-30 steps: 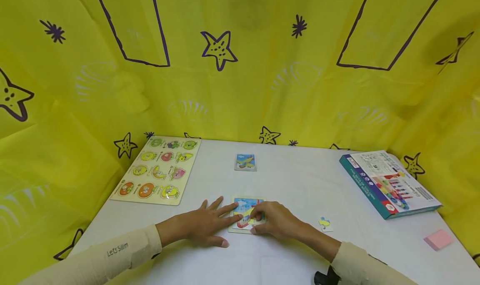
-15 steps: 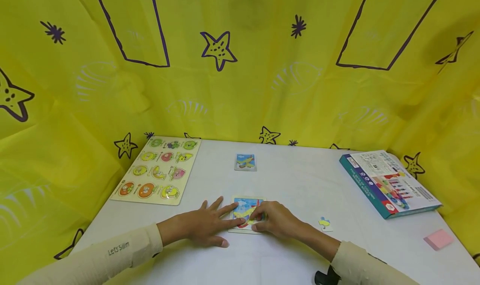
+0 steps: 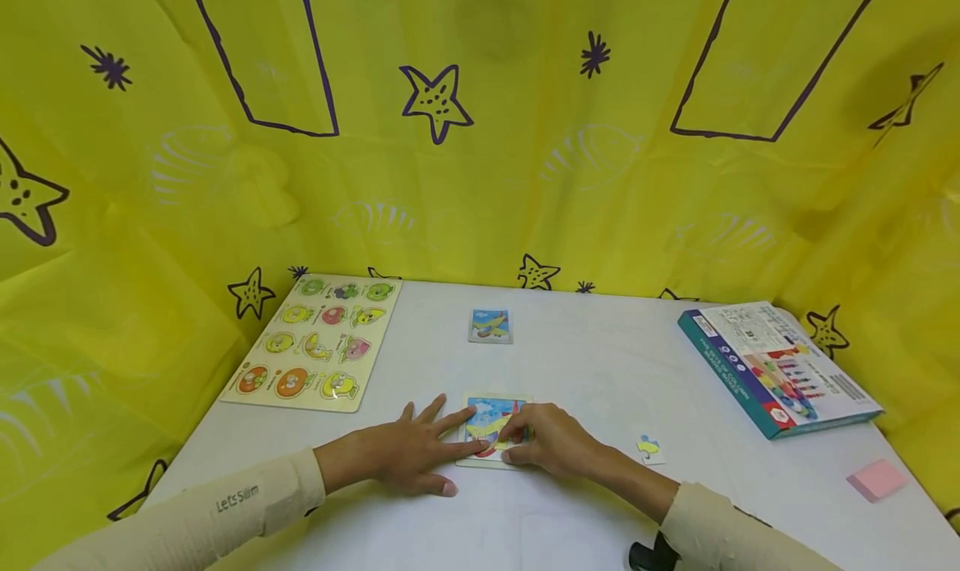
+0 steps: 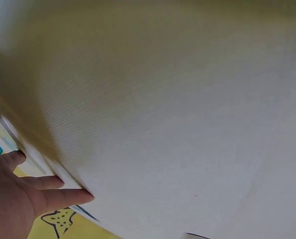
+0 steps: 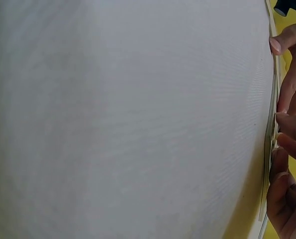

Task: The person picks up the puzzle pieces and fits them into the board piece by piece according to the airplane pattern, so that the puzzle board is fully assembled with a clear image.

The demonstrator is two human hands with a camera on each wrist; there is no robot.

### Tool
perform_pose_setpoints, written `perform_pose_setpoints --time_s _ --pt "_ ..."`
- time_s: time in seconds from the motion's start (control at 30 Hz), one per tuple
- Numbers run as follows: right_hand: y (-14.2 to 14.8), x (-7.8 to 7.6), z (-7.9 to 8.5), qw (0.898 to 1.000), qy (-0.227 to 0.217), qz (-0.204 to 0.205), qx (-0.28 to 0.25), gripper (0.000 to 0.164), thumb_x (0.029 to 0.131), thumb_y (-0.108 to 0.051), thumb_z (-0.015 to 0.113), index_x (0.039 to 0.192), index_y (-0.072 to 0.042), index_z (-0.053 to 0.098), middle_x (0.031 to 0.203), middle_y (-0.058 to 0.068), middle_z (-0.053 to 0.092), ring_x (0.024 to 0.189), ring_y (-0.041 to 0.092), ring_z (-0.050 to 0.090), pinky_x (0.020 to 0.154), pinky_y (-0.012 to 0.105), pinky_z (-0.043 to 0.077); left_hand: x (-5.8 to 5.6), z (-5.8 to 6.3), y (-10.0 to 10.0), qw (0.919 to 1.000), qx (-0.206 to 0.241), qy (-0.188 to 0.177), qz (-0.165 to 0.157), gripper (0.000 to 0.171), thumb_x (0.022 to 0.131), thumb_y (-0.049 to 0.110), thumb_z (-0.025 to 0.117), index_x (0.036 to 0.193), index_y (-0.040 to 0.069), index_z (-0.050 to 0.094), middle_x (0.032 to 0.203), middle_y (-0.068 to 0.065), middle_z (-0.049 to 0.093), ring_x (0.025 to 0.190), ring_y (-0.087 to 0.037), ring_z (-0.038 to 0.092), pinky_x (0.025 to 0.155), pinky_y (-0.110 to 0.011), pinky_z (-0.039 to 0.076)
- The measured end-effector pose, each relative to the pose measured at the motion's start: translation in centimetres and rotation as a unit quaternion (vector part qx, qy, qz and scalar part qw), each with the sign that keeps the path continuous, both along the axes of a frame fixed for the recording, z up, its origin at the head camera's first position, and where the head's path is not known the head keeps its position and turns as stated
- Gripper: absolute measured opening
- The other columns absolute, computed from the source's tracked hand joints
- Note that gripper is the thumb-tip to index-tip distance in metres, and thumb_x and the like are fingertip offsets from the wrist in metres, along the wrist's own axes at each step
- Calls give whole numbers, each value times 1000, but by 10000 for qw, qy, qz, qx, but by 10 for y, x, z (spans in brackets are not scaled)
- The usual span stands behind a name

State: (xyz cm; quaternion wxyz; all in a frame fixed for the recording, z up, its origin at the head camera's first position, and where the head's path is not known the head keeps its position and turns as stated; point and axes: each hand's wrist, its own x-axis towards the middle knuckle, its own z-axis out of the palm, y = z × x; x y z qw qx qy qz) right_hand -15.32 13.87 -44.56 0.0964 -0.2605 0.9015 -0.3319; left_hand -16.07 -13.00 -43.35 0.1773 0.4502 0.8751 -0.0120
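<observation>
A small picture puzzle [image 3: 483, 428] with a yellow plane on blue sky lies in its pale frame near the table's front. My left hand [image 3: 414, 453] rests flat beside it, fingers spread, two fingertips on its left part. In the left wrist view this hand [image 4: 13, 206] shows straight fingers against the table. From the right, my right hand [image 3: 561, 442] pinches a puzzle piece at the puzzle's right side with curled fingers, which hide most of the piece. One loose puzzle piece [image 3: 649, 448], yellow and blue, lies to the right.
A finished-looking plane picture card [image 3: 491, 326] lies farther back. A fruit board [image 3: 311, 342] occupies the back left. On the right are a flat box [image 3: 780, 369] and a pink block [image 3: 876, 480]. A dark object [image 3: 651, 557] sits by the right sleeve.
The piece under my right fingers has settled lower into the puzzle, and the hand has shifted only slightly. My left index finger has slid a little across the puzzle.
</observation>
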Motion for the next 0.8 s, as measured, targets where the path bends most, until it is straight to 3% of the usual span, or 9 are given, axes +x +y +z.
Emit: perform_pose_setpoints --time_s 0.47,0.8 --pt "1 1 -1 10000 41 47 7 14 84 -21 81 97 -16 80 86 -10 68 78 5 55 67 23 45 1 0 2 9999 99 -114 57 66 97 66 45 157 48 22 170 -4 11 149 -53 18 100 -78 32" --pt "1 0 3 9996 125 143 218 16 85 -23 80 98 -15 81 94 -8 72 87 7 60 71 25 46 0 0 2 10000 52 -68 50 66 97 65 45 157 49 22 170 -3 11 149 -52 18 100 -77 33"
